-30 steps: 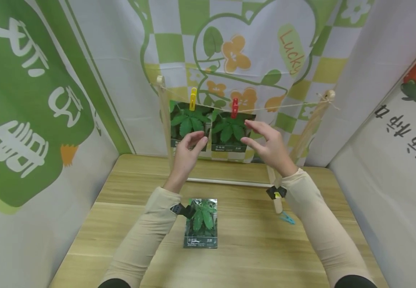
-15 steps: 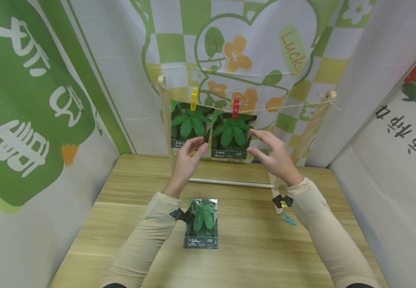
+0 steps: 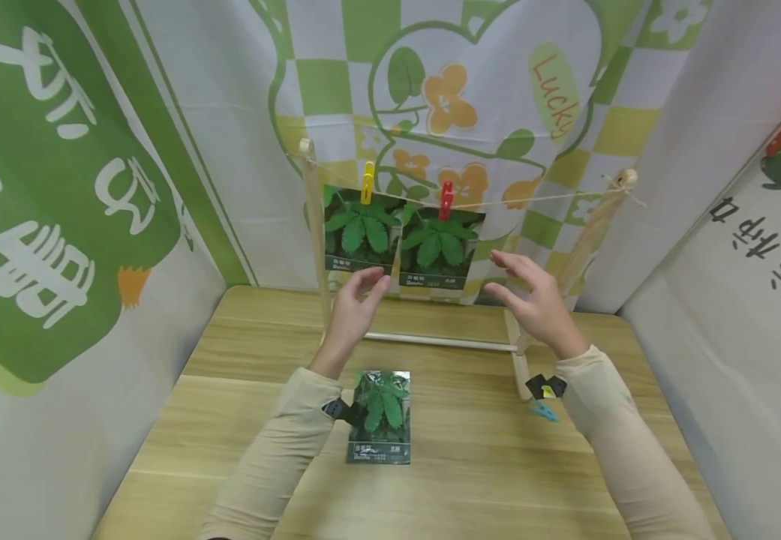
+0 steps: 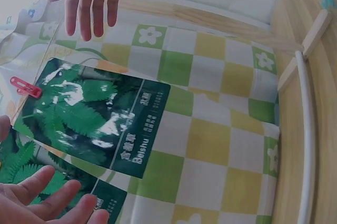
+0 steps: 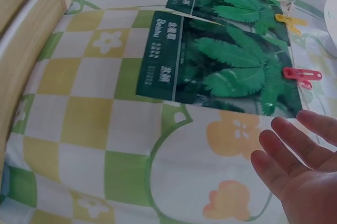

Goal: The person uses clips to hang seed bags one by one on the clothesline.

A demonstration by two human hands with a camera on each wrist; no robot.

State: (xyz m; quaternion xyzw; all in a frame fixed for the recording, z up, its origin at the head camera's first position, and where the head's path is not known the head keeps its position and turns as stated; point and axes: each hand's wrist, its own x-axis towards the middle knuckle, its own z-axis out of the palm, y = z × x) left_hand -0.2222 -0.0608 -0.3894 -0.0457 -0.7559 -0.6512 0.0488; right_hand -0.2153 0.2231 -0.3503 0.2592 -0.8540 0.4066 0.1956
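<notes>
Two green seed packets hang side by side from a string. A yellow clothespin clips the left packet, and a red clothespin clips the right packet. My left hand is raised in front of the left packet's lower edge, fingers relaxed and holding nothing. To the right of the right packet, my right hand hovers with fingers spread and a visible gap to the packet. A third packet lies flat on the table, partly covered by the left wrist's strap.
The string runs between two wooden posts of a stand with a white crossbar. A blue clothespin lies by the stand's right foot on the wooden table. A patterned cloth hangs behind.
My right hand has drawn away from the right packet, moving right and down. My left hand has lowered slightly. The right packet swung a little and hangs on its clothespin.
</notes>
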